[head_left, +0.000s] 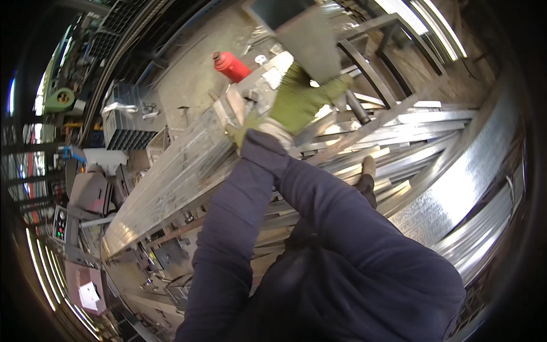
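My forearms cross in dark sleeves. My left hand [305, 101], in a green knitted glove, reaches up past the middle with its thumb out to the right. It is closed on the lower edge of a flat-sided grey metal piece [312, 48], blurred by motion. Lower and to the left, my right hand [241, 130], also gloved in green, shows beside the left cuff. The left sleeve hides most of it. It is by the upper end of a long silvery metal profile [174, 176]. Just above it a small dark-headed tool [249, 96] stands out; whether the hand touches it cannot be told.
A red bottle [231, 66] stands beyond my hands. Right of them are a dark metal frame [370, 74] and stacked shiny bars [421, 134]. Bundled grey square tubes [131, 122] lie at left, near a control box with lit buttons [60, 223]. A wide metal sheet [450, 194] curves along the right.
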Motion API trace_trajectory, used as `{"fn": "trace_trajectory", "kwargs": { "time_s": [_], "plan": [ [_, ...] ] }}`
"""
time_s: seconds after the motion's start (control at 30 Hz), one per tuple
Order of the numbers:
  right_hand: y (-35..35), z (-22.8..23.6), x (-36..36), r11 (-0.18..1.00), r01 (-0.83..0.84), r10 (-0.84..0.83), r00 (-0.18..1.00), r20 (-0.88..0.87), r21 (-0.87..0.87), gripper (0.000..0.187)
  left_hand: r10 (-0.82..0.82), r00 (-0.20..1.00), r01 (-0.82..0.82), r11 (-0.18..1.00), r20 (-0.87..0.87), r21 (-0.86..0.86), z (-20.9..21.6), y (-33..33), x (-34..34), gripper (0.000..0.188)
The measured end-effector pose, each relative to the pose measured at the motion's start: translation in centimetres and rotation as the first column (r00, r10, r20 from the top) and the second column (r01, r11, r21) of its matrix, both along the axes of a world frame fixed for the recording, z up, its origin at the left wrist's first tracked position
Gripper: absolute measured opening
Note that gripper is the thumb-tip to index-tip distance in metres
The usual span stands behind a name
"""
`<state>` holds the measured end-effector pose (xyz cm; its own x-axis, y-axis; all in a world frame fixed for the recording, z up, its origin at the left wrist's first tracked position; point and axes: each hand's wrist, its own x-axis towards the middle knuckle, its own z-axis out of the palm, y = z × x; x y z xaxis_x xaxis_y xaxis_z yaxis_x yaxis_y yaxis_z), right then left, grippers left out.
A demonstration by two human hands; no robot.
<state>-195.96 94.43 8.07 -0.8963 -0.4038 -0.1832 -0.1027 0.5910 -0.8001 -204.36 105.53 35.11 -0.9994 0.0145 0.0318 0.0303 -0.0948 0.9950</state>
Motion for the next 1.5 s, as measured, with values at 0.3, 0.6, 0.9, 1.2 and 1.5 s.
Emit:
{"fn": "trace_trajectory", "kwargs": {
  "time_s": [0.3, 0.6, 0.9, 1.2, 1.5],
  "plan": [
    [4.1, -1.1, -0.7, 0.987, -0.158, 0.159, 0.987, 0.031, -0.025, 0.049, 0.015, 0.999, -0.017, 0.999, 0.05, 0.037, -1.3, -0.5, -0.3, 0.049],
    [22.1, 7.3, -2.9, 0.774, -0.309, 0.481, 0.855, 0.195, -0.553, 0.057, 0.066, 0.998, -0.067, 0.993, -0.009, -0.101, -2.0, 2.2, -2.6, 0.051],
    [46.2, 5.6, 0.7, 0.857, 0.261, 0.175, 0.664, 0.727, -0.444, 0.067, -0.015, 0.996, -0.005, 0.976, -0.092, -0.217, -5.4, 3.6, -4.7, 0.049],
    [43.9, 2.0, -12.4, 0.738, 0.416, -0.018, 0.799, 0.601, -0.531, 0.074, 0.084, 0.986, -0.113, 0.973, -0.146, -0.2, -6.8, 3.3, -4.5, 0.052],
    [37.8, -5.0, -17.2, 0.84, 0.09, 0.283, 0.77, 0.572, -0.536, 0.044, -0.148, 0.9, 0.07, 0.978, -0.41, -0.198, -8.1, 3.3, -5.9, 0.044]
  ]
}}
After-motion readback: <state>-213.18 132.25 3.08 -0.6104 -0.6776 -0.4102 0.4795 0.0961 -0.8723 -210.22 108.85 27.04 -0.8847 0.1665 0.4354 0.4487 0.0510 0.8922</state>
